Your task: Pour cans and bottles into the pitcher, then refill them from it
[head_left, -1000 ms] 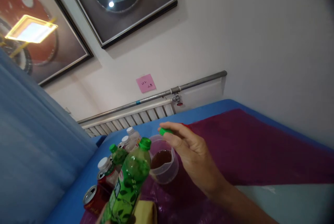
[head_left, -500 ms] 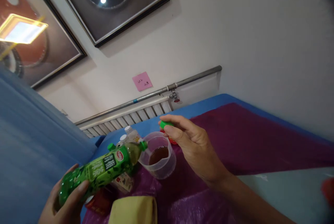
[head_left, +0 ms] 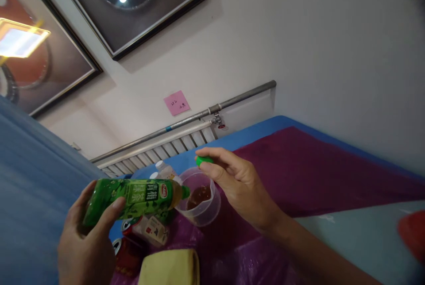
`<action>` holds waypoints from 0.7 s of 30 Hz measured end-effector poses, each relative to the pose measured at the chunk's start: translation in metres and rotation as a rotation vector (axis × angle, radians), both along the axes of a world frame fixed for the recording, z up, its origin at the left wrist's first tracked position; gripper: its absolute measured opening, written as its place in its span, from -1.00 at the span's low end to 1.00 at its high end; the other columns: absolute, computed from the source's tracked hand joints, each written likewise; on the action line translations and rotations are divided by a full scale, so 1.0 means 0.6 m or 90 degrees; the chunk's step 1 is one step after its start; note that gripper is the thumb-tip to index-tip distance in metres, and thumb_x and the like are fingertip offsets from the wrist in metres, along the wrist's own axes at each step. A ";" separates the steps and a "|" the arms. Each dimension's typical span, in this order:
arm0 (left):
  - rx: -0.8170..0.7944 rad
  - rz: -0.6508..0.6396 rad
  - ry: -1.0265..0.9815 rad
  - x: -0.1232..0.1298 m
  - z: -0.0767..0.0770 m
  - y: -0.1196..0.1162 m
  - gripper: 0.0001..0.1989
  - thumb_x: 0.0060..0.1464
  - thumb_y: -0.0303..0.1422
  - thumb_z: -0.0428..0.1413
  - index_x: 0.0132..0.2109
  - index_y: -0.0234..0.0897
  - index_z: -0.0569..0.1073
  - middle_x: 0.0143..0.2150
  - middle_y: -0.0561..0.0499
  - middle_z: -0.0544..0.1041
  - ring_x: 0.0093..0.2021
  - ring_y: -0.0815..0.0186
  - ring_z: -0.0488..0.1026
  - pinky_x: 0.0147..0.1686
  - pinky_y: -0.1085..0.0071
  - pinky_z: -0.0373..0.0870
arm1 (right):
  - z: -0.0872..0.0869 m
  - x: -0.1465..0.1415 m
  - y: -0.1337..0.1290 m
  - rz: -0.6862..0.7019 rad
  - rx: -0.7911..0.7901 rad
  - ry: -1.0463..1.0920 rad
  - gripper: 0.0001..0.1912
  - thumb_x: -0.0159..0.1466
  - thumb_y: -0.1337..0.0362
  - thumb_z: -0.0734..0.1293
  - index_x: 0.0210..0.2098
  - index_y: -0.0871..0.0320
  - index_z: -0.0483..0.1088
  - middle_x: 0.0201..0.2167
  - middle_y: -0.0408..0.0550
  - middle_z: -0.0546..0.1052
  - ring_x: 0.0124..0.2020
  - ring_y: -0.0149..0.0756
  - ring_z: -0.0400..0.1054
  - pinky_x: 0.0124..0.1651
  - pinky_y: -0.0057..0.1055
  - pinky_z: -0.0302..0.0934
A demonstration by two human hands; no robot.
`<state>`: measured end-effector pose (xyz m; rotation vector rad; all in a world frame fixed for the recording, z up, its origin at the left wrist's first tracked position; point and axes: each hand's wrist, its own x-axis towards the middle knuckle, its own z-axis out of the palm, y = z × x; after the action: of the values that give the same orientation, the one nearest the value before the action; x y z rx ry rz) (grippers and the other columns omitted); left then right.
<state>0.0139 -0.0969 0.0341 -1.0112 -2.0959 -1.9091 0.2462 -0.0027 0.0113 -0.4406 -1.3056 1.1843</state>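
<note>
My left hand [head_left: 88, 236] is wrapped around a green plastic tea bottle [head_left: 133, 198], which lies almost level with its mouth at the left rim of a clear plastic tub [head_left: 204, 219]. Reddish-brown liquid [head_left: 199, 197] fills part of the tub, and its surface looks disturbed. Whether a stream runs from the bottle is hard to make out. Above the tub's right side, my right hand [head_left: 247, 187] pinches a green bottle cap [head_left: 203, 161] between thumb and fingers.
Left of the tub stand white-capped bottles [head_left: 164, 169]. A small carton [head_left: 154, 230] and a red can [head_left: 128, 254] are below the bottle. A folded yellow cloth [head_left: 169, 267] lies nearest me on the purple sheet [head_left: 265, 170]. Behind are a radiator [head_left: 159, 150] and pipe.
My left hand has raised the bottle's base, bringing it from a slant to nearly level, its mouth nearer the tub. The liquid's surface has become disturbed. My right hand still pinches the cap.
</note>
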 end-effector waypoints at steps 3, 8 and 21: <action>-0.047 0.022 0.009 0.038 0.020 0.004 -0.24 -0.20 0.07 0.30 0.18 0.05 0.40 0.02 -0.02 0.53 0.03 -0.04 0.45 0.11 -0.19 0.25 | -0.002 -0.002 0.002 0.004 0.003 -0.007 -0.77 0.24 0.20 0.34 -0.13 0.05 0.52 -0.45 -0.21 0.48 -0.49 -0.44 0.33 -0.45 -0.52 0.26; -0.060 -0.001 0.032 0.053 0.027 0.008 -0.25 -0.15 0.06 0.28 0.20 0.00 0.38 0.04 -0.04 0.52 0.04 -0.04 0.44 0.10 -0.17 0.26 | -0.003 -0.006 0.001 0.019 0.005 -0.014 -0.77 0.24 0.21 0.35 -0.12 0.08 0.50 -0.36 -0.17 0.54 -0.46 -0.43 0.38 -0.47 -0.53 0.29; -0.056 0.024 0.024 0.055 0.031 0.015 -0.29 -0.20 0.05 0.30 0.15 0.08 0.43 0.00 0.04 0.55 -0.03 0.12 0.49 0.02 0.12 0.42 | -0.014 -0.014 0.006 -0.036 0.065 -0.067 -0.78 0.25 0.26 0.33 -0.12 0.13 0.51 -0.27 -0.12 0.58 -0.35 -0.40 0.43 -0.37 -0.50 0.30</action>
<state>0.0467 -0.0881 0.0529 -1.0090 -2.1783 -1.7814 0.2381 0.0008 0.0031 -0.4666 -1.4284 1.0539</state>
